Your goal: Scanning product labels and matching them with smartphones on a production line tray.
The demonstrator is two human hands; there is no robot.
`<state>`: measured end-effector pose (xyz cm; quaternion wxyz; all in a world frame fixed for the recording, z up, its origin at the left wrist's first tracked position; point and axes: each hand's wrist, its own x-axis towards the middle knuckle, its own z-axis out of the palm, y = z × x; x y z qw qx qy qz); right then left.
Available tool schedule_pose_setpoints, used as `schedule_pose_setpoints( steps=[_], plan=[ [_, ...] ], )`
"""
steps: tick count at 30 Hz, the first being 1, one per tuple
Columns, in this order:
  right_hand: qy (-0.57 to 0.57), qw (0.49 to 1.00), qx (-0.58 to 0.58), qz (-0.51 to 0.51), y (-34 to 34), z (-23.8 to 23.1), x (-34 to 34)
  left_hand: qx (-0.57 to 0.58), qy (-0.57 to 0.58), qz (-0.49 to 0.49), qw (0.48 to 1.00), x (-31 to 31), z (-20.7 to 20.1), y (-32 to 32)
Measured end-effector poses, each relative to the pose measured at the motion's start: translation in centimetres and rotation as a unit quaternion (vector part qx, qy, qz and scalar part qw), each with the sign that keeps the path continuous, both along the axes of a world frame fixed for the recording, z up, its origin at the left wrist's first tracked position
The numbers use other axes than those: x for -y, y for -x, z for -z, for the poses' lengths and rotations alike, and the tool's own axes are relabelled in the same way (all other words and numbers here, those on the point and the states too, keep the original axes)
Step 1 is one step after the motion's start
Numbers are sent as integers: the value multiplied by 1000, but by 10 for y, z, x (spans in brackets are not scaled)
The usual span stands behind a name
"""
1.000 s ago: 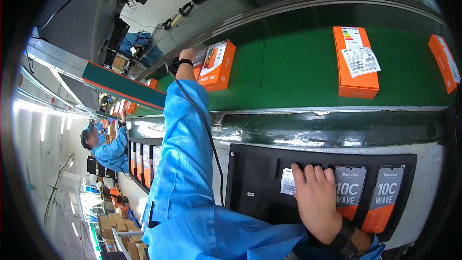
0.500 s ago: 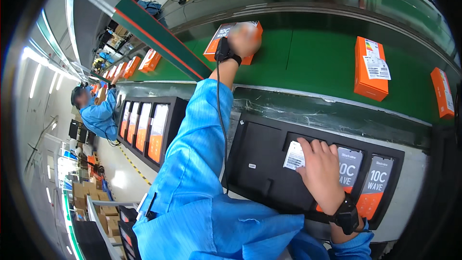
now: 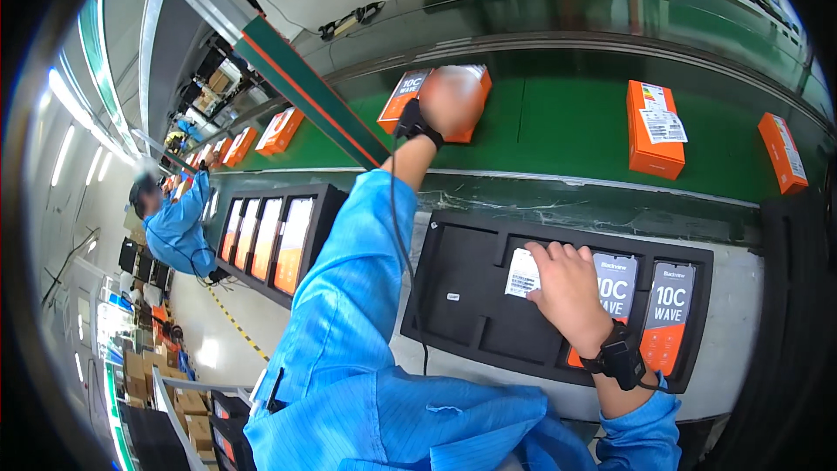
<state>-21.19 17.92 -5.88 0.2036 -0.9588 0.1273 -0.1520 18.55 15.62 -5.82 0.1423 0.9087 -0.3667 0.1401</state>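
My left hand reaches far out over the green conveyor belt and closes on top of an orange box; the hand is blurred. My right hand grips a flat device with a white label lying in a slot of the black foam tray in front of me. Fingers curl over the device's far edge. Two more flat devices with dark and orange faces fill the slots to the right. Both arms wear blue sleeves and black wrist straps.
More orange boxes ride the belt, one at the far right and several to the left. A second black tray of devices lies on my left. A person in blue works further down the line.
My left hand has stayed on the orange box, which now sits further right in view. The right hand has stayed on the labelled device. The view has swung left.
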Motion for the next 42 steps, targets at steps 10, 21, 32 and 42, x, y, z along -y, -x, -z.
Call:
schedule_pose_setpoints(
  steps=[10, 21, 32, 42],
  plan=[
    [-14, 1000, -9, 10, -3, 8, 1, -52, -54, -29, 997, -49, -53, -158],
    [-5, 1000, -14, 7, 0, 8, 3, -106, -57, 18, 993, -30, -30, -136],
    [1, 1000, 16, 15, -2, 11, 1, -152, 23, -32, 988, -13, -24, -103],
    [-5, 1000, 7, 21, -4, 9, 9, -15, -58, -120, 991, 5, 8, -35]
  ],
)
